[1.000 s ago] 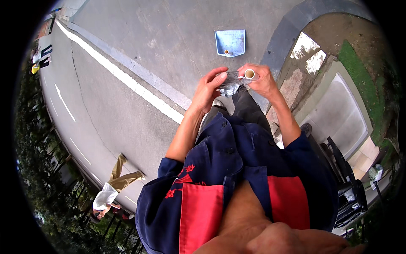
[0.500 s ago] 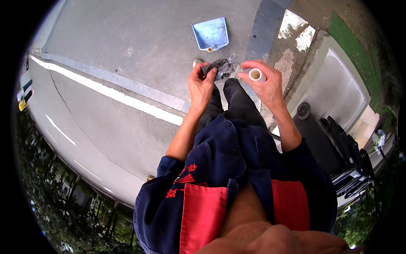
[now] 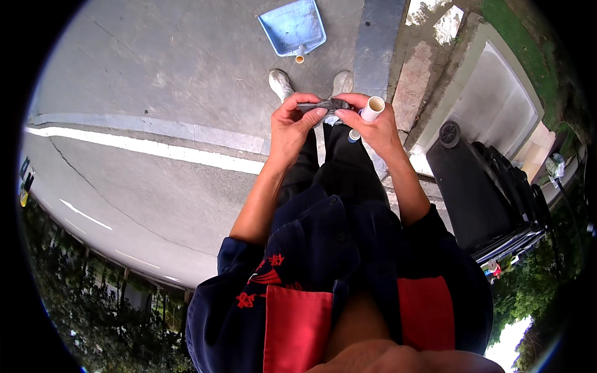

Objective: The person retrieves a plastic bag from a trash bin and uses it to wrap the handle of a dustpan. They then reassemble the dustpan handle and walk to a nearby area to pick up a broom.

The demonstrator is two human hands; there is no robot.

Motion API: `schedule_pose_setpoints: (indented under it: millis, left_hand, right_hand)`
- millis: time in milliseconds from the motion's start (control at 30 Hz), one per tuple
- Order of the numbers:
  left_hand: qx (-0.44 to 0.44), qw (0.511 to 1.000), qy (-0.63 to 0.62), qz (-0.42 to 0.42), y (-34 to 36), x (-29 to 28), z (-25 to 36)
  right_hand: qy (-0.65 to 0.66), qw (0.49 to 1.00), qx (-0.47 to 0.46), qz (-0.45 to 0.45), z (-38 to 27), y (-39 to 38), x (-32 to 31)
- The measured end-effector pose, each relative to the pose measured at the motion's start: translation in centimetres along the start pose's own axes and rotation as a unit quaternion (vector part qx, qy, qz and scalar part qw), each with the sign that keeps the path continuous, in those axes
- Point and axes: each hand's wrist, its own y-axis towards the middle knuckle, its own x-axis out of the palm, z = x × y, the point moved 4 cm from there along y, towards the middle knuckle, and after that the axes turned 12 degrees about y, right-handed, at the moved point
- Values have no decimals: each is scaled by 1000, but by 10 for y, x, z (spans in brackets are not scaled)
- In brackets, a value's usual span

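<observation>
My left hand (image 3: 289, 130) is closed on a crumpled dark, thin piece of what looks like plastic (image 3: 323, 106), held in front of my body above my legs. My right hand (image 3: 379, 132) is closed too, gripping a white tube (image 3: 372, 110) with a round open end, while its thumb and finger pinch the other side of the dark piece. Some pale crinkled material (image 3: 333, 119) shows just below that piece. A light blue dustpan (image 3: 290, 27) lies on the pavement beyond my shoes (image 3: 279, 81), with an open tube end (image 3: 300, 58) at its near edge.
Black wheeled bins (image 3: 474, 210) stand close on my right, beside a pale rectangular panel (image 3: 488, 93) and green ground cover (image 3: 518, 37). A road (image 3: 124, 199) with white lines runs on my left. Trees edge the lower left of the view.
My hands have come closer together on the dark piece, which looks more bunched up. The view has turned, so the dustpan sits higher and more to the left, and more of the bins shows.
</observation>
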Motion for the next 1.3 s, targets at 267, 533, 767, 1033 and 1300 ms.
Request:
schedule_pose_setpoints:
  millis: [267,533,767,1033,1300]
  left_hand:
    - [-61,997,-50,10,15,-10,-26]
    - [-133,984,-20,113,43,-44,-101]
    - [-138,984,-21,115,116,-75,-168]
    - [-59,975,30,211,189,-93,-211]
    - [25,950,165,264,185,-94,-219]
  right_hand:
    - [165,983,74,6,44,29,-1]
    - [85,980,175,31,120,57,9]
    - [-16,987,115,115,196,117,12]
    - [37,978,115,168,250,179,17]
    - [27,973,145,180,266,180,17]
